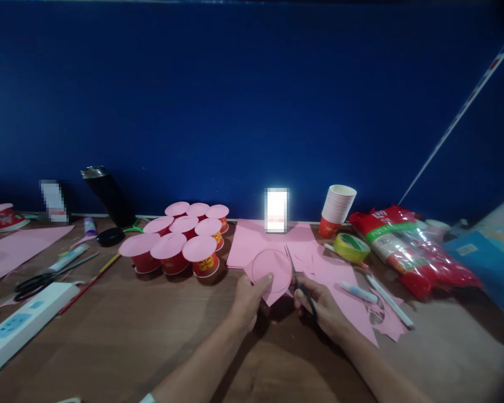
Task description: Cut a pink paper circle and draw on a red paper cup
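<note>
A piece of pink paper [273, 268] with a circle drawn on it is pinched in my left hand [250, 299], the thumb lying over the circle's lower left. My right hand [317, 305] has its fingers through the handles of dark scissors [301, 285]. The blades point up and away, partly open, close to the paper's right edge; whether they touch it I cannot tell. Behind the hands lies a stack of pink sheets [243, 243]. Left of it stand several red paper cups [205, 265] topped with pink paper discs [199, 248].
At right are stacked paper cups [338, 210], yellow tape [350, 248], a glue stick [359, 291], paper scraps [388, 322] and a red plastic package [407, 246]. At left lie a power strip [25, 322], other scissors [33, 284] and a tilted black flask [109, 196]. A blue wall [252, 101] closes the back.
</note>
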A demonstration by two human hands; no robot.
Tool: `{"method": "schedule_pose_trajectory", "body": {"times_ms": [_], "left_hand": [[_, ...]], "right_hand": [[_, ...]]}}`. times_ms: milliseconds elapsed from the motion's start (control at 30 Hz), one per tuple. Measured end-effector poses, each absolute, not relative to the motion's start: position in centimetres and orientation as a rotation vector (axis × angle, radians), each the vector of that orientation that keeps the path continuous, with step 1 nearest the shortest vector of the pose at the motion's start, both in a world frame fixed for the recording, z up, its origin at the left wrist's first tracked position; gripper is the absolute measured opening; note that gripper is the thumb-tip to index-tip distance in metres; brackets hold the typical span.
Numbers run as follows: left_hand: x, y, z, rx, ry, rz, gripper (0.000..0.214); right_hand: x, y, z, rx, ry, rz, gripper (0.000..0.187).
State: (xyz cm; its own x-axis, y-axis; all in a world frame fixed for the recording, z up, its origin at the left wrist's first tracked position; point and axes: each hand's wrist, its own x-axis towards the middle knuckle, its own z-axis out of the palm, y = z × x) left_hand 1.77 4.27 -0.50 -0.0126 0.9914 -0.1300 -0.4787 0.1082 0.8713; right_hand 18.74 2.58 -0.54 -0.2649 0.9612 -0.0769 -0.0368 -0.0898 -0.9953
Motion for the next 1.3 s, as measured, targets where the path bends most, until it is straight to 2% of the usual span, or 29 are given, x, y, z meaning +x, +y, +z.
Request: {"method": "schedule_pose_trajectory", "body": {"times_ms": [333,667,1300], "left_hand": [[1.77,4.27,-0.49,0.714,0.914,1.343,0.051],[1.7,4.43,-0.6,0.746,0.946,1.339,0.045],[1.64,4.39,-0.65,0.718,0.937,1.346,0.047]], "right_hand": [[18.82,2.58,-0.44,-1.086,-1.347,1.486,0.045],[18.78,2.59,-0.56,-1.11,-1.353,1.458,0.046],[18.78,2.54,-0.55,-1.11,-1.311,1.48,0.048]]}}
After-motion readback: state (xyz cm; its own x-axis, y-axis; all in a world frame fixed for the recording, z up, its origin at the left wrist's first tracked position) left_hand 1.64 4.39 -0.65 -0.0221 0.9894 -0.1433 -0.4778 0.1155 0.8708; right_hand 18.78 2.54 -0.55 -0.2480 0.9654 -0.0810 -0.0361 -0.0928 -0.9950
